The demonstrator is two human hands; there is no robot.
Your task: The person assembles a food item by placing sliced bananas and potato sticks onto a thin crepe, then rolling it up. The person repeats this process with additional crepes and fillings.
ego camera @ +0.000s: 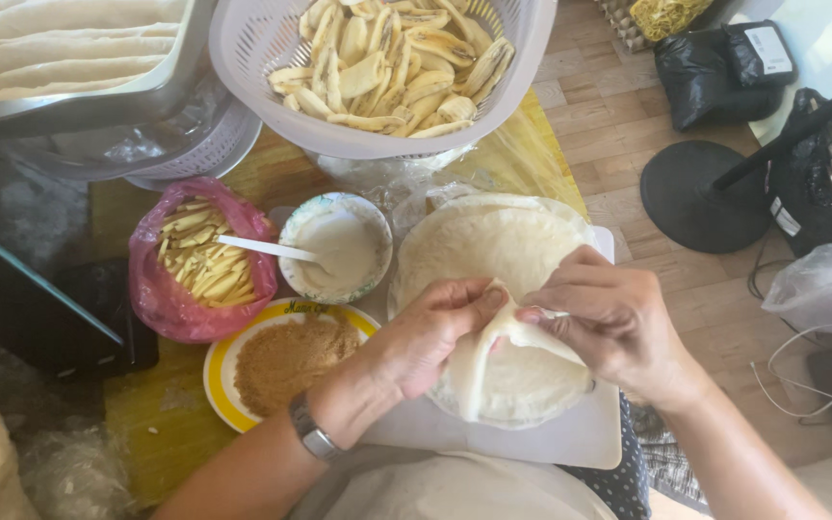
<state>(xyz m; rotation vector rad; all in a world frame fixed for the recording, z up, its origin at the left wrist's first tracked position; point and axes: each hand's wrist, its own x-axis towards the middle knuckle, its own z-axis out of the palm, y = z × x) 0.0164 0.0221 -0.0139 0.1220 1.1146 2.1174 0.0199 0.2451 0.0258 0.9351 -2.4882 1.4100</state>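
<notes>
On wrapper (493,250), pinching hands (522,327)

bowl (335,247) and basket (377,144) ahead, board (570,438) bare

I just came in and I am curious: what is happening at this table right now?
A person is peeling a thin round wrapper off a stack on a white board. The left hand and right hand both pinch its lifted edge. Nearby stand a bowl of white paste with a spoon, a yellow plate of brown sugar-like crumbs, a pink bag of pale strips and a basket of sliced banana.
</notes>
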